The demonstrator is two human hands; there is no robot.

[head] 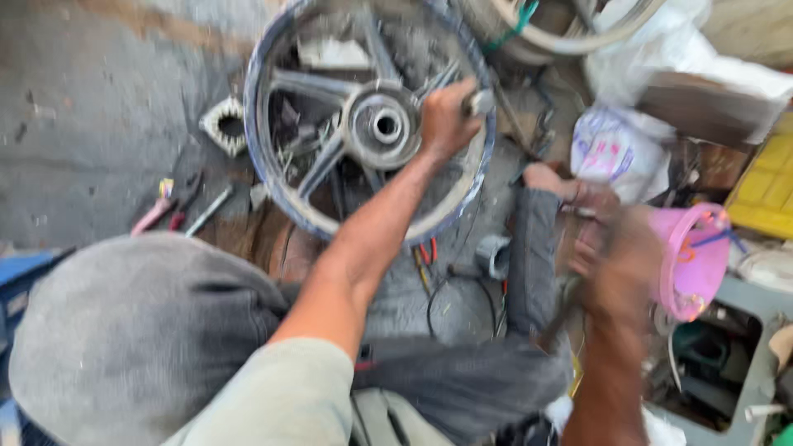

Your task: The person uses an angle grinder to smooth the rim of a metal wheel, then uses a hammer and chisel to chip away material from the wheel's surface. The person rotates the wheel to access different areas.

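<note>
Left hand [447, 118] closed around a small metal tool [479, 102], pressed at the rim of a spoked alloy wheel [285, 83] lying flat on the concrete floor [99, 107]. Bare hub [382, 125] at the wheel's centre, spokes fanning outward. Right hand [618, 263] blurred, wrapped about a dark handle [562, 318], beside a pink plastic bucket [698, 260]. Pliers [169, 206] left of the wheel. Grey-trousered knees [140, 330] in the foreground. Loose wires [450, 285] between the legs.

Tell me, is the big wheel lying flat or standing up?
Lying flat. The wheel shows its full round face, hub upward, left hand on its rim.
</note>
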